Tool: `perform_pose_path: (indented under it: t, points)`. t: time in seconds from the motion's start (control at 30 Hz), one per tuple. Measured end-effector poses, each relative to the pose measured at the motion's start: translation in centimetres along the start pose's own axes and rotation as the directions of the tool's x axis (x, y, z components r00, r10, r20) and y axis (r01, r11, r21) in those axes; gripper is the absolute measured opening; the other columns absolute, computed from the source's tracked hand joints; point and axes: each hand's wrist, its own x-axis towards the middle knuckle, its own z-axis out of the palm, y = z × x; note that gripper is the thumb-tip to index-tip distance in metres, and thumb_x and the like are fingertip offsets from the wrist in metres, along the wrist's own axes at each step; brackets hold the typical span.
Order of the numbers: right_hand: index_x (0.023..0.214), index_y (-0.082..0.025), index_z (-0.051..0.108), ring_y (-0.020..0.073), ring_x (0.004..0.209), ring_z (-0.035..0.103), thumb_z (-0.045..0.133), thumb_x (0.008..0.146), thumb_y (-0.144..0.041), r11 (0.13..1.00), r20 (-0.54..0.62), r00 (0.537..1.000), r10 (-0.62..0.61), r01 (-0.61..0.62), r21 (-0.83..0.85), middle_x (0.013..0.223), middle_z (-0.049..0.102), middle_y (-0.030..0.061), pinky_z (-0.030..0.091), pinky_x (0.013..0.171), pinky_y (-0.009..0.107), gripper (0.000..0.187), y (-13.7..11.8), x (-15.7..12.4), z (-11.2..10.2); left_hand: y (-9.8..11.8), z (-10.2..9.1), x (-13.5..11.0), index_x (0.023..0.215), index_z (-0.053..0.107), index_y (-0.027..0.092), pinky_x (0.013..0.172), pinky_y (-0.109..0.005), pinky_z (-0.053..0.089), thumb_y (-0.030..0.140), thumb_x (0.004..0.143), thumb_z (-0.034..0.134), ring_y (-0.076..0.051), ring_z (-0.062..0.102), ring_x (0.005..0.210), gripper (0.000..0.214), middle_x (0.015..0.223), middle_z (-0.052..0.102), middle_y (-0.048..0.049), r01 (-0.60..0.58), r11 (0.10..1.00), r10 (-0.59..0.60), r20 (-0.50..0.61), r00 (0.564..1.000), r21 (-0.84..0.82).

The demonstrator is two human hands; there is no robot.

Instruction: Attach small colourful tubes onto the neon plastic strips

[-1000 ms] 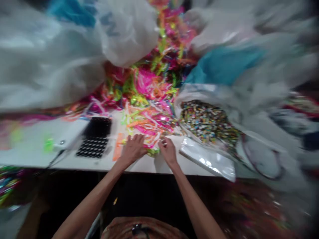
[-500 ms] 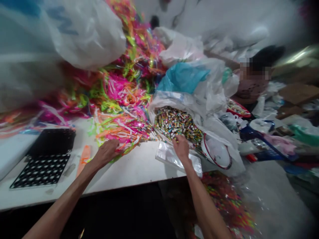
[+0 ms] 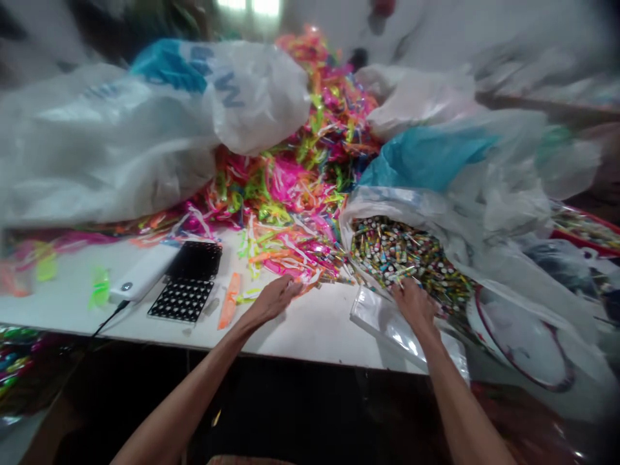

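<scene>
My left hand [image 3: 274, 300] lies flat on the white table [image 3: 310, 329], fingers stretched out at the near edge of a heap of bright pink, orange and green plastic strips [image 3: 285, 194]. My right hand [image 3: 413, 302] reaches into an open clear bag full of small colourful tubes [image 3: 404, 255]; its fingers curl down among the tubes and I cannot see what they hold. A flat stack of clear plastic sleeves [image 3: 392, 323] lies under my right wrist.
A black perforated tray [image 3: 186, 284] and a white power bank with a cable [image 3: 140, 278] lie on the left of the table. Large white plastic sacks [image 3: 126, 135] and a blue bag [image 3: 426, 158] crowd the back. A red-rimmed bowl [image 3: 523, 342] sits at the right.
My right hand left the strips and went right into the bag of tubes. My left hand stayed at the edge of the strip heap and flattened out. The view swung around.
</scene>
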Motion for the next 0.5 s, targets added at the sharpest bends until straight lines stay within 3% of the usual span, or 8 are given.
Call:
perform_pose_path:
  t: [0.07,0.1,0.17,0.23,0.3,0.4,0.5]
  points:
    - [0.089,-0.015,0.057,0.0264,0.081,0.058,0.040,0.082,-0.038,0.974,-0.099,0.995,0.004,0.019,0.224,0.086,0.061,0.0131,0.042,0.065,0.034,0.030,-1.2,-1.1,-0.4,-0.3,1.4,-0.4,0.064,0.037,0.018,0.045,-0.020,0.028,0.046,0.080,0.044,-0.008,0.038,0.047,0.033,0.053,0.037,0.0056,0.056,0.967,-0.060,-0.009,0.998,-0.249]
    - [0.085,-0.016,0.056,0.0230,0.074,0.058,0.042,0.080,-0.041,0.919,-0.091,0.996,-0.005,0.041,0.393,0.082,0.060,0.0106,0.042,0.061,0.031,0.029,-2.0,-1.8,-0.6,-0.3,2.0,-0.6,0.064,0.038,0.017,0.044,-0.019,0.028,0.045,0.078,0.048,-0.008,0.039,0.045,0.032,0.053,0.038,0.0059,0.094,0.925,-0.097,0.011,0.995,-0.368]
    - [0.076,-0.017,0.053,0.0160,0.058,0.054,0.047,0.077,-0.046,0.691,0.072,0.992,-0.103,0.019,0.722,0.072,0.059,0.0057,0.040,0.052,0.026,0.029,-4.1,-3.4,-0.9,-0.1,2.8,-0.9,0.067,0.042,0.016,0.042,-0.019,0.032,0.040,0.075,0.051,-0.008,0.045,0.046,0.027,0.057,0.047,0.0032,0.187,0.822,-0.154,0.106,0.982,-0.538]
    - [0.073,-0.018,0.050,0.0110,0.048,0.049,0.052,0.075,-0.048,0.430,0.265,0.919,-0.292,-0.121,0.895,0.065,0.058,0.0019,0.037,0.046,0.023,0.031,-6.4,-5.2,-1.2,0.3,3.0,-1.1,0.075,0.047,0.014,0.043,-0.020,0.037,0.034,0.073,0.054,-0.011,0.052,0.049,0.022,0.065,0.055,-0.0018,0.268,0.745,-0.172,0.213,0.962,-0.610]
    - [0.074,-0.018,0.050,0.0081,0.046,0.046,0.057,0.073,-0.048,0.277,0.348,0.820,-0.455,-0.241,0.930,0.064,0.057,-0.0005,0.034,0.045,0.021,0.031,-8.4,-6.8,-1.5,0.6,2.9,-1.3,0.087,0.050,0.013,0.043,-0.020,0.039,0.029,0.070,0.057,-0.012,0.054,0.048,0.024,0.067,0.059,-0.0030,0.285,0.709,-0.137,0.271,0.953,-0.645]
    - [0.073,-0.016,0.054,0.0059,0.046,0.044,0.060,0.072,-0.046,0.237,0.377,0.747,-0.548,-0.293,0.926,0.064,0.056,-0.0018,0.031,0.044,0.020,0.030,-10.2,-8.4,-1.8,0.8,2.6,-1.7,0.096,0.052,0.014,0.042,-0.018,0.036,0.030,0.071,0.059,-0.007,0.049,0.043,0.030,0.065,0.058,-0.0006,0.228,0.712,-0.031,0.295,0.955,-0.664]
    - [0.069,-0.014,0.056,0.0066,0.047,0.045,0.060,0.073,-0.044,0.312,0.391,0.688,-0.611,-0.244,0.918,0.061,0.056,-0.0007,0.032,0.046,0.020,0.030,-10.7,-9.2,-1.7,0.6,2.2,-2.2,0.079,0.057,0.012,0.040,-0.017,0.033,0.043,0.078,0.052,-0.005,0.042,0.039,0.032,0.058,0.051,0.0011,0.183,0.752,0.033,0.314,0.949,-0.633]
